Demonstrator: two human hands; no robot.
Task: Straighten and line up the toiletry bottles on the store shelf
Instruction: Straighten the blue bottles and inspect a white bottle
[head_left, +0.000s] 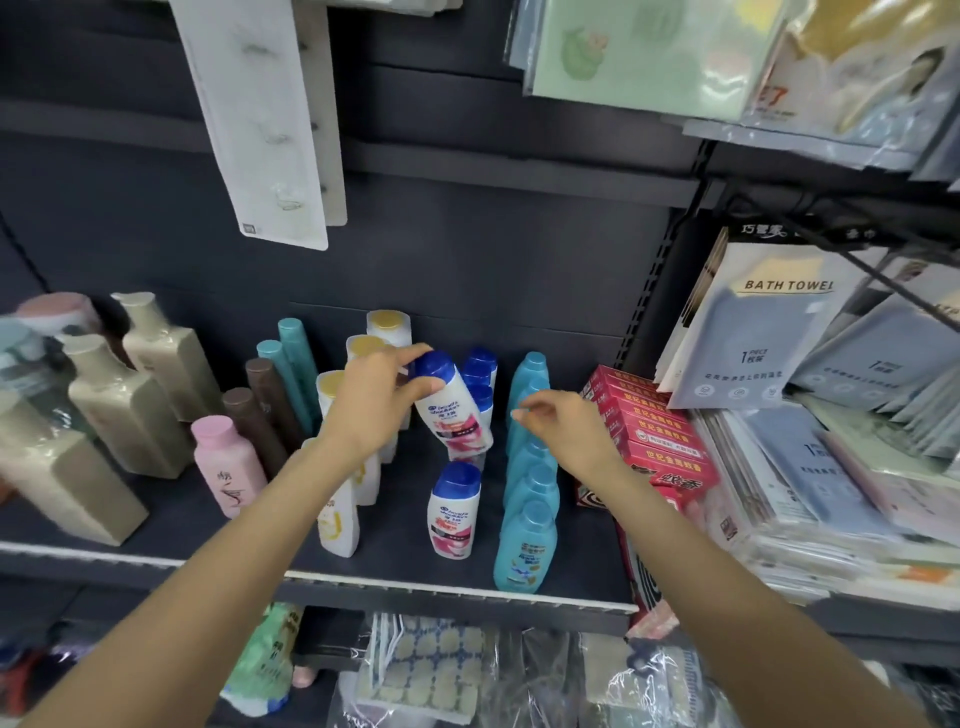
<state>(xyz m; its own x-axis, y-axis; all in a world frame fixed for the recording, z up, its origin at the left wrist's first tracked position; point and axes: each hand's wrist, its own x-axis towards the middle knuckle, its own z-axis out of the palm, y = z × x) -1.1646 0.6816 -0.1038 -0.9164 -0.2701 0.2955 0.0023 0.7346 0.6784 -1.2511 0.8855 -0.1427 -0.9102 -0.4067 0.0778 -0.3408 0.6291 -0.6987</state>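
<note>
My left hand grips a white shampoo bottle with a blue cap near its top, holding it tilted above the dark shelf. A matching white bottle stands upright in front of it, and more blue caps show behind. My right hand hovers over a front-to-back row of turquoise bottles, fingers loosely curled and pinched, holding nothing. White bottles with yellow caps stand in a row under my left forearm.
Left on the shelf stand a pink bottle, brown and teal tubes and large beige bottles. Red boxes lie stacked right of the turquoise row. Bath towel packs hang at right. Bagged goods fill the lower shelf.
</note>
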